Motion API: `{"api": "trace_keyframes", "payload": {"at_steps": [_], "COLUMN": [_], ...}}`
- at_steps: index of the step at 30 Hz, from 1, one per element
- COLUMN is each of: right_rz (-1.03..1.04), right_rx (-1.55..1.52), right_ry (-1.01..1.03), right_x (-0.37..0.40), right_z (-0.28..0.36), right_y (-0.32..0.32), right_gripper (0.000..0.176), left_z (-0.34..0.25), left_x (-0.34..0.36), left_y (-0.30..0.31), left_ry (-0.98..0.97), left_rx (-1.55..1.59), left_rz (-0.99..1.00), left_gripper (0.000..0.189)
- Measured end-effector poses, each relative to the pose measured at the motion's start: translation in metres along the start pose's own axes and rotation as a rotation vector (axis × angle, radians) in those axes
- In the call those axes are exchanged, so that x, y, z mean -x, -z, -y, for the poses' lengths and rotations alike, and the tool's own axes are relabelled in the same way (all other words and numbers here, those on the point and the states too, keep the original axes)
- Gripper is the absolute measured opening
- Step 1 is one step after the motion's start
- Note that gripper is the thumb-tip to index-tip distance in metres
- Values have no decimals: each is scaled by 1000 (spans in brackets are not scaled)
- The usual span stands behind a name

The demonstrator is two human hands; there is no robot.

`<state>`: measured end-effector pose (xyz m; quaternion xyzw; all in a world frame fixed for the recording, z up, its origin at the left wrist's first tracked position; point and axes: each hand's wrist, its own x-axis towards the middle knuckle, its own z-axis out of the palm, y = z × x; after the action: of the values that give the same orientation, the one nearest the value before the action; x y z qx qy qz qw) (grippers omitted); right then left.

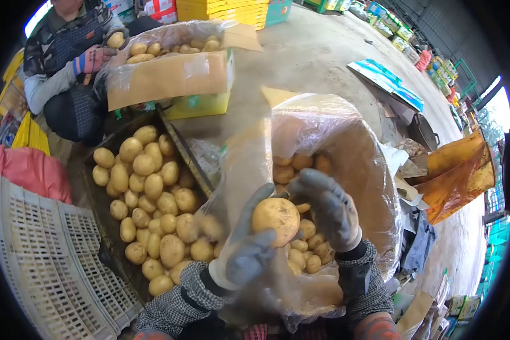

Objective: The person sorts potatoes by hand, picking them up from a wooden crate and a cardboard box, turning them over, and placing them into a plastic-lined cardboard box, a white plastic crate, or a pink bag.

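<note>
My left hand (249, 249), in a grey-coated glove, has its fingers around a large round potato (276, 221). To the right of that potato is my gloved right hand (328, 207), its fingers stretched and slightly curved, holding nothing that I can see. Both hands are above a cardboard box (354, 136) lined with clear plastic film (317, 107). Inside the box lie several loose potatoes (311, 255), partly hidden by my hands. On the left, a dark crate (105, 229) holds many potatoes (153, 186); one or two at its right side are blurred.
A co-worker (73, 62) in gloves holds a potato beside another lined box (167, 82) of potatoes. A grey slatted plastic crate (51, 255) and a pink sack (31, 170) are at left. Flattened cardboard (386, 85) and an orange-brown container (453, 175) are at right.
</note>
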<state>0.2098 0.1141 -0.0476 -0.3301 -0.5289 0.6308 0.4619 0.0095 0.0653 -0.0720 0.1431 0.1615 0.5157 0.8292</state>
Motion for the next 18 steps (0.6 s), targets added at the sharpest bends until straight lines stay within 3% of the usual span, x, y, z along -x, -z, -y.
{"api": "trace_keyframes", "payload": {"at_steps": [5,8,11,12,15,18], "right_rz": [-35,223,178,217,251,262], "right_rx": [60,687,536,449,46,31], "right_ry": [5,-145,-20,-41,-246,-203], "right_x": [6,12,18,20,24,19], "right_z": [-2,18,-4,-6,8,10], "right_y": [4,-8,-31,-28,-28,-32], "right_gripper": [65,80,88,88,87,86], "left_z": [4,8,19,15,14,13], "left_x": [7,18,19,21,28,20], "left_y": [-3,-2,3,2,-4,10], "left_ry": [-82,-396,-878,-703,-727,-714], "left_rx": [281,-730,-1347,-1283,-1143,-1188], "left_rz": [20,-27,17,-11,-82,-23], "left_gripper": [78,79,84,96,105,111]}}
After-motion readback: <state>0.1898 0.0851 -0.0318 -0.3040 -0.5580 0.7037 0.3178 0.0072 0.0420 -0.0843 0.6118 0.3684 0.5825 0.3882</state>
